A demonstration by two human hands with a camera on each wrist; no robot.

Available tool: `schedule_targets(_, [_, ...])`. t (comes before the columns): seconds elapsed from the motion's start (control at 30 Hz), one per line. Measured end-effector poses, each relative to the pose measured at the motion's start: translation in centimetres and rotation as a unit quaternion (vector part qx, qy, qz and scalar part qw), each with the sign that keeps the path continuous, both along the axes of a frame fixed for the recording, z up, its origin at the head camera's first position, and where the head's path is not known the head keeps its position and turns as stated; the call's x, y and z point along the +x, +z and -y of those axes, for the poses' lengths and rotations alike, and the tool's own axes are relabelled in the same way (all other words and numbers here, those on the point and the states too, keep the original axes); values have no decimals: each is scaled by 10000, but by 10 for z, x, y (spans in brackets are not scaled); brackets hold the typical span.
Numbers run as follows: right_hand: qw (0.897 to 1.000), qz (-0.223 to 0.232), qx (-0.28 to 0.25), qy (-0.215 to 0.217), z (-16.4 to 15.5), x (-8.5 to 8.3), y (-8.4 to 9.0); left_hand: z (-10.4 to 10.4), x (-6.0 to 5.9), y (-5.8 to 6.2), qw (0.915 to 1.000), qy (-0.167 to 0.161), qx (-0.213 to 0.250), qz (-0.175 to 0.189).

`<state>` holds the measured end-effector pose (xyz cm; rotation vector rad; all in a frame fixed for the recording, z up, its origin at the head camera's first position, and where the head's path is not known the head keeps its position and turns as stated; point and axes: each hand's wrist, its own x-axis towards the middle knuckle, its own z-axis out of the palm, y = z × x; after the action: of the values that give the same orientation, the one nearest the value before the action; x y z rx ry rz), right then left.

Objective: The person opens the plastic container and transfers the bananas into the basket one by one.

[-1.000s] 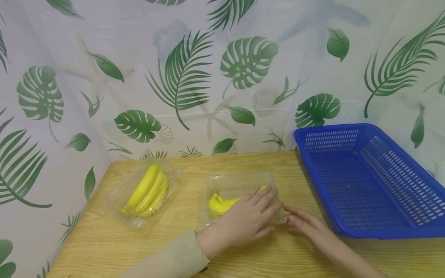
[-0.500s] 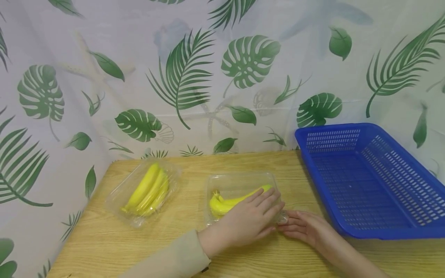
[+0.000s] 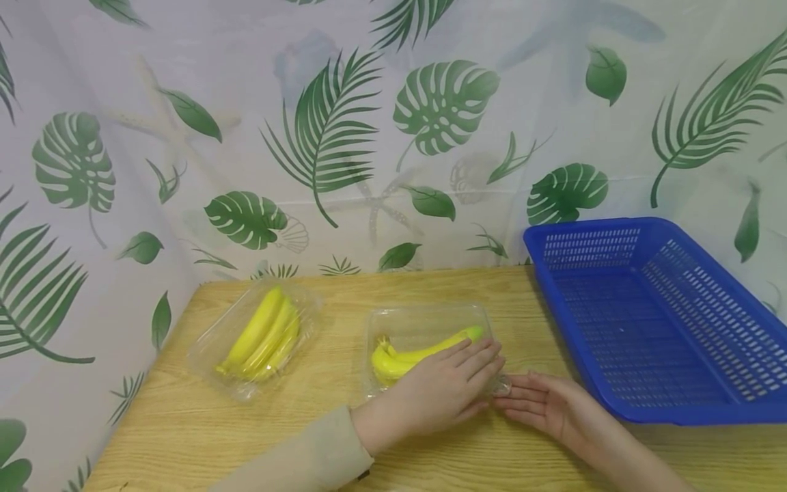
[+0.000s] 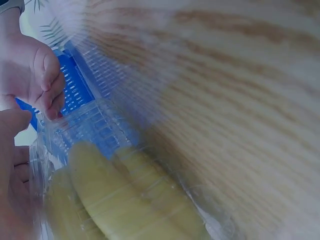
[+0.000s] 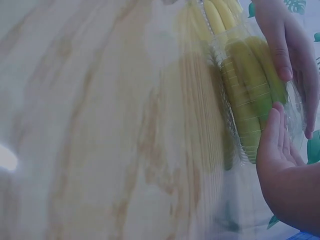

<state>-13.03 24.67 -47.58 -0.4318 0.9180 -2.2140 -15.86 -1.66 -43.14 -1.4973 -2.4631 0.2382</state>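
Observation:
In the head view a clear plastic box with yellow bananas in it lies on the wooden table. My left hand rests flat over the front right part of its lid, fingers together and nearly straight. At the box's right end stands my right hand, palm turned toward it, with straight fingertips at the front right corner. The right wrist view shows the right hand beside the box end and the bananas through the ribbed wall. Part of the bananas is hidden under my left hand in the head view.
A second clear box with bananas lies at an angle on the left of the table. On the right stands a blue slatted basket, close to my right hand. A leaf-patterned curtain hangs behind the table.
My right hand has gone from bent fingers at the box's corner to straight fingers against its end. My left hand's fingers have closed together and shifted slightly right. The box stays put.

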Motion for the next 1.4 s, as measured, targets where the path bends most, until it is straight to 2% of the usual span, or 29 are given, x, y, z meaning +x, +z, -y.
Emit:
schedule_targets(0.2, [9990,254,345,-146,-1,1,1,-1,-2,3,9998,-79,-10,-175])
schedule_targets(0.37, [9984,337,436,-139,-1,1,1,-4,-6,7,9993,-171,8,-318])
schedule_targets(0.6, [9967,485,611,-212,2,0,0,-7,-10,8,9990,-339,48,-299])
schedule_targets(0.9, [9985,297,456,-112,1,2,-1,-7,-10,7,9986,-428,114,-288])
schedule_targets(1.4, [9974,383,588,-188,5,1,-6,-6,-12,6,9985,-394,-20,-371])
